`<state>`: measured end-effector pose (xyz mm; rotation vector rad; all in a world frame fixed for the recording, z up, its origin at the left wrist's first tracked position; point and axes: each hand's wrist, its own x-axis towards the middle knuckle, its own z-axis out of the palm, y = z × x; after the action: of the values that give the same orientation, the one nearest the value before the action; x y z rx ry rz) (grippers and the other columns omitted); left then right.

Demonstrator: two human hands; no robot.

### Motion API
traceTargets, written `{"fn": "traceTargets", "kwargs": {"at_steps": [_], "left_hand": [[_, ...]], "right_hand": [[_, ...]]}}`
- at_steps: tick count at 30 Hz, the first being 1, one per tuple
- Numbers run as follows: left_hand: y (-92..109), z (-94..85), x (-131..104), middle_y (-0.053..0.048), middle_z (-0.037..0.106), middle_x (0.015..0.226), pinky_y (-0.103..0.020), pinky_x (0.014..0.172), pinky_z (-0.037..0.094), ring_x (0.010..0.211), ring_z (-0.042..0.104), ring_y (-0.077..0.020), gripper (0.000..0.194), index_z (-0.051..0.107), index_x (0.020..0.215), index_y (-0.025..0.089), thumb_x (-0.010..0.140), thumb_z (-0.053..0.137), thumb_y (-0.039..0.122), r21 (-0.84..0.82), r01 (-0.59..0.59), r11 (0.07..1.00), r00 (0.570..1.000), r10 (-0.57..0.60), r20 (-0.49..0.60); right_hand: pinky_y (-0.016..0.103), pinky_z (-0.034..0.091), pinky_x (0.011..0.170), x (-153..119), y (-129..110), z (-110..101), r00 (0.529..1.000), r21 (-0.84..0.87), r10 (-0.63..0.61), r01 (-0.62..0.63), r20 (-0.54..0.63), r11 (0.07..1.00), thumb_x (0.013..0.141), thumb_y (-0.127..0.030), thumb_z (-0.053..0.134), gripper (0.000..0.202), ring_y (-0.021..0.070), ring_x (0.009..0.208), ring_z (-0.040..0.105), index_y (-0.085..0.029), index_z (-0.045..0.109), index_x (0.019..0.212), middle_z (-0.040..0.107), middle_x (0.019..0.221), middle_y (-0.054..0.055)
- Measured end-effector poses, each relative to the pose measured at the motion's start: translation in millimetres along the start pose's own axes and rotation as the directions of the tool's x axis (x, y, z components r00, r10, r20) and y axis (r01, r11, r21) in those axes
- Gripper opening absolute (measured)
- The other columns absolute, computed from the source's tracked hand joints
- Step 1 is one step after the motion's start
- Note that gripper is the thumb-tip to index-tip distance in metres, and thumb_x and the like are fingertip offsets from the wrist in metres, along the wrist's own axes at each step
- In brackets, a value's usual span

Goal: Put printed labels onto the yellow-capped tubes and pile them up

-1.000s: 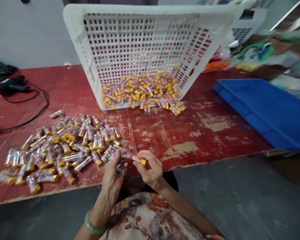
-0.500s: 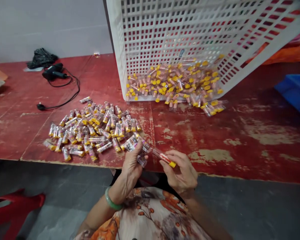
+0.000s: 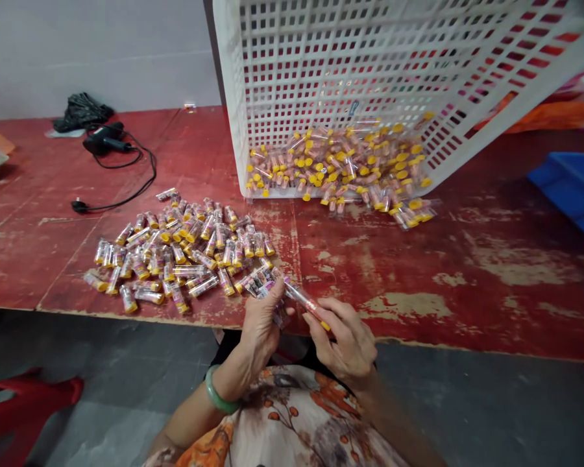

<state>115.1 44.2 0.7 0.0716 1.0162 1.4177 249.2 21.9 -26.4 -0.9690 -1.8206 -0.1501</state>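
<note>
Left hand point(image 3: 261, 316) pinches printed slips point(image 3: 263, 283); right hand point(image 3: 346, 337) grips yellow-capped clear tube point(image 3: 305, 303) by its capped end, over table edge. Beyond left hand, wrapped tube pile point(image 3: 175, 250) on red table point(image 3: 418, 259). Farther, white crate point(image 3: 232, 97) on its side, tubes point(image 3: 340, 162) inside.

My table point(image 3: 141, 155) is red with pale worn blotches, my basket point(image 3: 227, 84) white with a grid of square holes, the tube caps point(image 3: 307, 195) yellow, my bangle point(image 3: 217, 393) green, and my top point(image 3: 292, 421) cream with orange-brown flowers.
</note>
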Motion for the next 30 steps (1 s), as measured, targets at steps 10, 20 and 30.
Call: {"fn": "traceTargets", "kwargs": {"at_steps": [10, 20, 30], "left_hand": [[-1.6, -7.9, 0.0, -0.001, 0.066, 0.070, -0.019, 0.052, 0.047, 0.054, 0.057, -0.0084, 0.031, 0.065, 0.080, 0.013, 0.060, 0.082, 0.029, 0.083, -0.029, 0.996, 0.997, 0.022, 0.079], [-2.9, -6.8, -2.4, -0.002, 0.068, 0.078, -0.023, 0.059, 0.051, 0.061, 0.062, -0.0107, 0.035, 0.066, 0.083, 0.014, 0.057, 0.084, 0.027, 0.112, -0.018, 0.994, 0.992, 0.004, 0.128], [-6.7, -7.5, -2.4, 0.000, 0.065, 0.070, -0.020, 0.047, 0.048, 0.050, 0.057, -0.0088, 0.038, 0.064, 0.083, 0.013, 0.056, 0.084, 0.032, 0.109, -0.015, 0.994, 0.997, 0.007, 0.077]], "right_hand": [[0.038, 0.055, 0.085, 5.3, 2.2, 11.7, 0.982, 0.317, 0.051, -0.108, 0.182, 0.942, 0.082, -0.018, 0.062, 0.038, 0.0240, 0.106, 0.061, -0.014, 0.053, 0.119, 0.060, 0.113, 0.016], [0.031, 0.058, 0.077, 9.7, 6.0, 17.1, 0.996, 0.220, 0.056, -0.070, 0.066, 0.973, 0.083, -0.010, 0.057, 0.030, 0.0185, 0.091, 0.066, -0.018, 0.060, 0.111, 0.067, 0.100, 0.010], [0.031, 0.059, 0.075, 8.6, 12.6, 23.1, 0.996, 0.241, 0.024, -0.045, 0.088, 0.970, 0.081, -0.005, 0.057, 0.029, 0.0178, 0.088, 0.067, -0.017, 0.063, 0.107, 0.067, 0.097, 0.011]]}}
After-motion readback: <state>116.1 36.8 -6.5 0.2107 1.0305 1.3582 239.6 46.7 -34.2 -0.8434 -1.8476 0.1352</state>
